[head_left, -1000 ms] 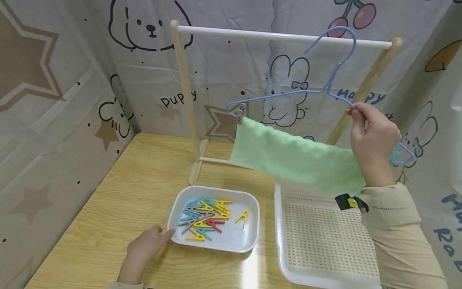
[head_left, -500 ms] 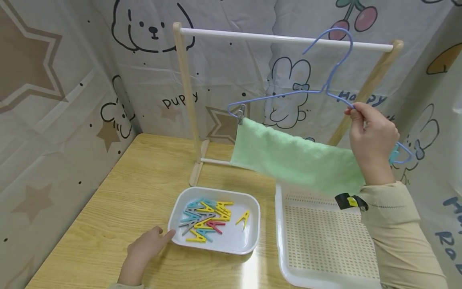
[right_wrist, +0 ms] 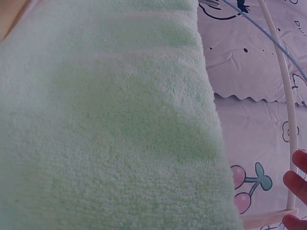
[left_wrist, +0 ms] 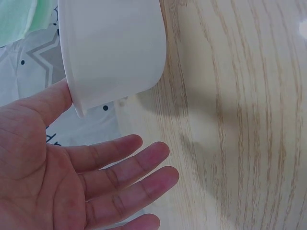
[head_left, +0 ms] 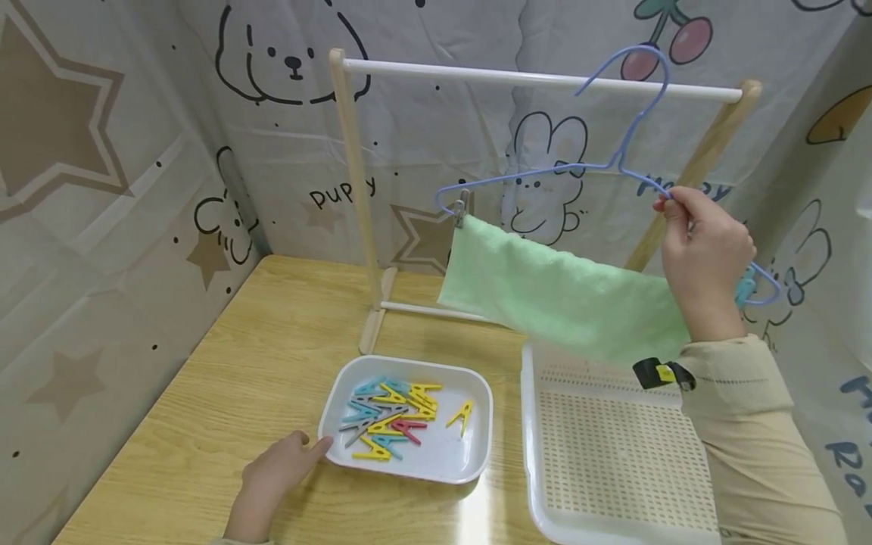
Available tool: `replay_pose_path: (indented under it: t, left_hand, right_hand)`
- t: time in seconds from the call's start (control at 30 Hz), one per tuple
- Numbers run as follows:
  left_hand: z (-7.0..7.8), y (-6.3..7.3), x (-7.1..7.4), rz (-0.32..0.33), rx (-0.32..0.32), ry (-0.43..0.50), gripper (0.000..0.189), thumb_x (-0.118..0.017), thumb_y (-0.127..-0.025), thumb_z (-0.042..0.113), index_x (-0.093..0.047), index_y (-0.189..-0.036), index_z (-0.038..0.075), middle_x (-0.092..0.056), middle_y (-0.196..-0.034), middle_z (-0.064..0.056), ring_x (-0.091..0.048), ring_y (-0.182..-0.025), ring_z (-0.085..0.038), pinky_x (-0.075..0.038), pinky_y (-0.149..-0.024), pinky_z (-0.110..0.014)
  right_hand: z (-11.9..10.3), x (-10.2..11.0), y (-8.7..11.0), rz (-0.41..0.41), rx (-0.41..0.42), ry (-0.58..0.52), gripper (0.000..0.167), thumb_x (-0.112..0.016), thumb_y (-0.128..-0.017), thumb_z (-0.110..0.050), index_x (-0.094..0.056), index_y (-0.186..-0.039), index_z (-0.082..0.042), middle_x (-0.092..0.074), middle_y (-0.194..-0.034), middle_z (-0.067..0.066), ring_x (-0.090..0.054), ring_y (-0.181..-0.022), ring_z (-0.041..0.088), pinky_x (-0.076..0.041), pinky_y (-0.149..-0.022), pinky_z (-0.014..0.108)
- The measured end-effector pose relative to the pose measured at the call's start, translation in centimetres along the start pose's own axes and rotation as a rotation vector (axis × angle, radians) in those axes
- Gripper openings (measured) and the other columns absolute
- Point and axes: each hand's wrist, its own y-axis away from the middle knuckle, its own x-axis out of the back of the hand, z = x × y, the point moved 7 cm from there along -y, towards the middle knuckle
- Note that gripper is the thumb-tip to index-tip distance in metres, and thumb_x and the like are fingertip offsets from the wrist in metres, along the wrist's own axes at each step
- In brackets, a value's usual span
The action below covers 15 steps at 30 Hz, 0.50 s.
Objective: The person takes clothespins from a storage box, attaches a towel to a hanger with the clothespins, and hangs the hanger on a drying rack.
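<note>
My right hand (head_left: 708,257) pinches one arm of a blue wire clothes hanger (head_left: 538,175). From the hanger hangs a light green towel (head_left: 559,291), with a grey clothespin (head_left: 460,212) at its left corner and a light blue clothespin (head_left: 745,288) at the right, partly behind my hand. The hanger's hook stands around the height of the rack's top rod; contact cannot be told. My left hand (head_left: 282,469) touches the rim of a white tray (head_left: 443,458) with its thumb, the other fingers stretched out loosely below. In the right wrist view the towel (right_wrist: 120,120) fills most of the picture.
A drying rack of wooden posts and a white rod (head_left: 477,74) stands at the back of the table (head_left: 225,393). The tray holds several yellow, blue, grey and red clothespins (head_left: 388,416). A white perforated basket (head_left: 613,454) stands at the right. Printed cloth walls surround the table.
The hanger and towel have risen slightly against the rack in my right hand. My left hand keeps its place at the tray. The head view has tilted up a little.
</note>
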Motion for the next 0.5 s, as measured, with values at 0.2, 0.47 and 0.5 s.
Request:
replay_pose_path:
  t: [0.2,0.47,0.5]
  left_hand:
    - [-0.1,-0.1,-0.2,0.002,0.007,0.003,0.082,-0.034,-0.086,0.062,-0.047,-0.118,-0.013,-0.050,-0.114,-0.031,-0.048,-0.101,-0.049,-0.038,-0.076,-0.062]
    - [-0.3,-0.2,-0.3,-0.004,0.026,0.006,0.084,-0.033,-0.085,0.064,-0.048,-0.118,-0.011,-0.051,-0.114,-0.030,-0.048,-0.101,-0.049,-0.038,-0.075,-0.062]
    - [-0.3,-0.2,-0.3,-0.005,0.028,0.007,0.084,-0.033,-0.085,0.064,-0.048,-0.118,-0.011,-0.051,-0.115,-0.030,-0.048,-0.101,-0.049,-0.038,-0.075,-0.062]
  right_hand:
    - [0.2,-0.5,-0.4,-0.037,-0.029,0.024,0.028,-0.047,-0.094,-0.022,-0.066,-0.095,-0.002,-0.068,-0.090,0.009,-0.061,-0.068,0.032,-0.023,-0.050,0.028]
    - [0.9,-1.2,-0.8,-0.093,-0.087,0.051,0.027,-0.046,-0.094,-0.022,-0.065,-0.098,-0.003,-0.067,-0.092,0.009,-0.060,-0.069,0.029,-0.025,-0.053,0.028]
    - [1.0,-1.2,-0.9,-0.097,-0.095,0.056,0.027,-0.046,-0.094,-0.021,-0.065,-0.098,-0.003,-0.067,-0.092,0.009,-0.059,-0.068,0.027,-0.024,-0.053,0.028]
